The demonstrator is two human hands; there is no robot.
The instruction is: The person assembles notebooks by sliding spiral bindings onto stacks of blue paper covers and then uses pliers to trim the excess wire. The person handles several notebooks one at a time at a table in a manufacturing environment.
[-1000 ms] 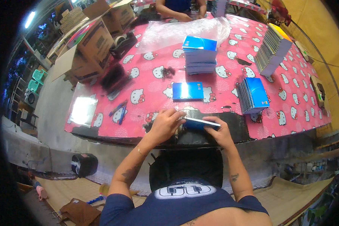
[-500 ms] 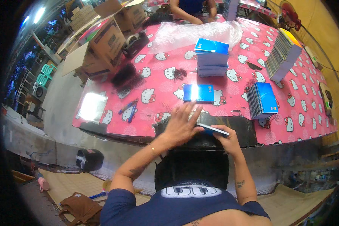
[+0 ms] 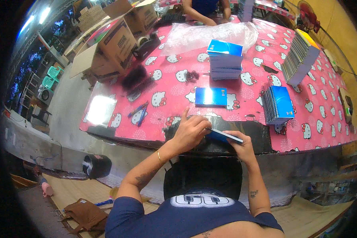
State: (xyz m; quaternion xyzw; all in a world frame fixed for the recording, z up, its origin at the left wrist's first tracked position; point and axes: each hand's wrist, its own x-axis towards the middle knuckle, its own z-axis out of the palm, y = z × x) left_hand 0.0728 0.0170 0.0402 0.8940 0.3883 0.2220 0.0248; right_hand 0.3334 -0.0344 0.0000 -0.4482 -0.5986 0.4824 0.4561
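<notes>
The held notebook consists of paper pages. The flat notebook has a glossy cover. The plastic sheet appears wrinkled; the carton, matt cardboard.

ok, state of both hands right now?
Left hand: partly curled at the left end of the blue notebook; grip can't be told.
Right hand: closed, holding the notebook's right end.
</notes>
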